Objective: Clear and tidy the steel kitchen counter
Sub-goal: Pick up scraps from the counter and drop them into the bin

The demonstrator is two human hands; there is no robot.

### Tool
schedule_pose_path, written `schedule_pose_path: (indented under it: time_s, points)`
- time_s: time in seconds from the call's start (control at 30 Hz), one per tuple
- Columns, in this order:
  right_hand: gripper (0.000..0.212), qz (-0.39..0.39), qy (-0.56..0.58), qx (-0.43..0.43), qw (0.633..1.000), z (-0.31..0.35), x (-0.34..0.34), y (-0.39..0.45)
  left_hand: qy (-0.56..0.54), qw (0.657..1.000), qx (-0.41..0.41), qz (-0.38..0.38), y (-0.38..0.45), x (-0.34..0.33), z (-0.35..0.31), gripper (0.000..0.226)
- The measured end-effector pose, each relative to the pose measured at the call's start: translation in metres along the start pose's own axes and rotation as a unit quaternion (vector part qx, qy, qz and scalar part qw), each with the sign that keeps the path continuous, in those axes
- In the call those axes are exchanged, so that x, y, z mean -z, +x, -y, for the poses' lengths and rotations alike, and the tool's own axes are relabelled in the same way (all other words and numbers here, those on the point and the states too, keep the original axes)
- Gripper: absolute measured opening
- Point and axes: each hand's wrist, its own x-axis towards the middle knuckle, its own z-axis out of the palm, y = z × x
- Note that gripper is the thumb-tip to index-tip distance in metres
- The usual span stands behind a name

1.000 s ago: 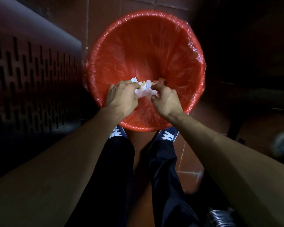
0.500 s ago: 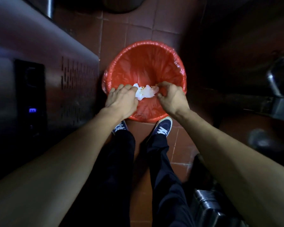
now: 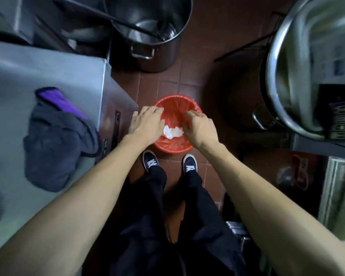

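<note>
A crumpled white wad of paper [image 3: 172, 132] with a small yellowish patch near its top edge lies over the mouth of a round red bin [image 3: 175, 108] lined with a red plastic bag. The wad is irregular in outline, slightly wider than tall in the head view, with its long axis running left to right between the two hands. Whether it rests inside the bin or is in mid-air cannot be told.

The left hand [image 3: 146, 124] is over the bin's left rim, fingers spread and extended forward, palm down; its thumb side is just beside the wad's left edge. The right hand [image 3: 200, 128] is over the right rim, fingers loosely curled and slightly apart, just beside the wad's right edge. Neither hand visibly pinches the wad.

The bin stands on a brown tiled floor [image 3: 207, 80], directly ahead of two dark shoes with white laces [image 3: 190, 163]. To the left is the steel bench [image 3: 48, 76], carrying a dark grey and purple cloth [image 3: 56, 140]. A large steel stockpot [image 3: 153, 30] stands on the floor beyond the bin.
</note>
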Motion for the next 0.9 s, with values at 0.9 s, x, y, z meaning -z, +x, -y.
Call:
schedule_pose_path:
  time_s: [0.9]
  points:
    - [0.038,-0.031,0.108,0.344,0.932,0.106,0.158,-0.103,-0.151,0.911,0.276,-0.266,-0.253,0.069,-0.061,0.046]
